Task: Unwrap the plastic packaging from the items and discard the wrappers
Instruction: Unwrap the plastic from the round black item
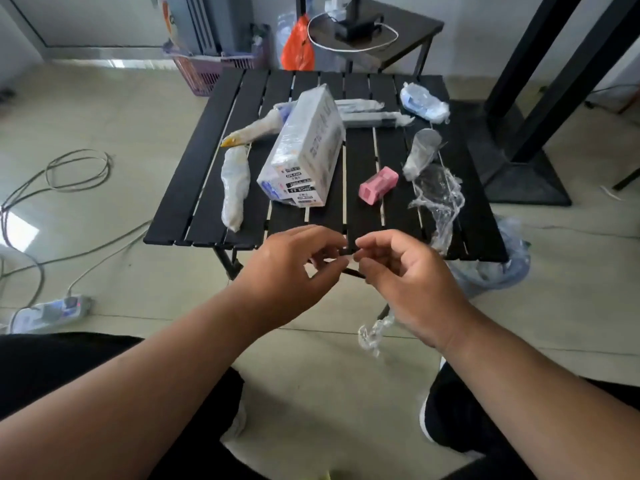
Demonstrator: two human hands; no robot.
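A black slatted table [194, 188] carries a wrapped white box [304, 150] lying at a slant near its middle. Left of the box lie 2 wrapped long items [235, 188], one with a yellow tip [229, 142]. A pink block [378, 185] sits right of the box, beside a wrapped cup [420, 152] and loose clear wrap [438, 199]. More wrapped bundles [424, 102] lie along the far edge.

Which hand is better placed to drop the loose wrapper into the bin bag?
Probably the right hand. A strip of clear wrap hangs below it, and the bin bag sits on the floor at the table's right, on that side.
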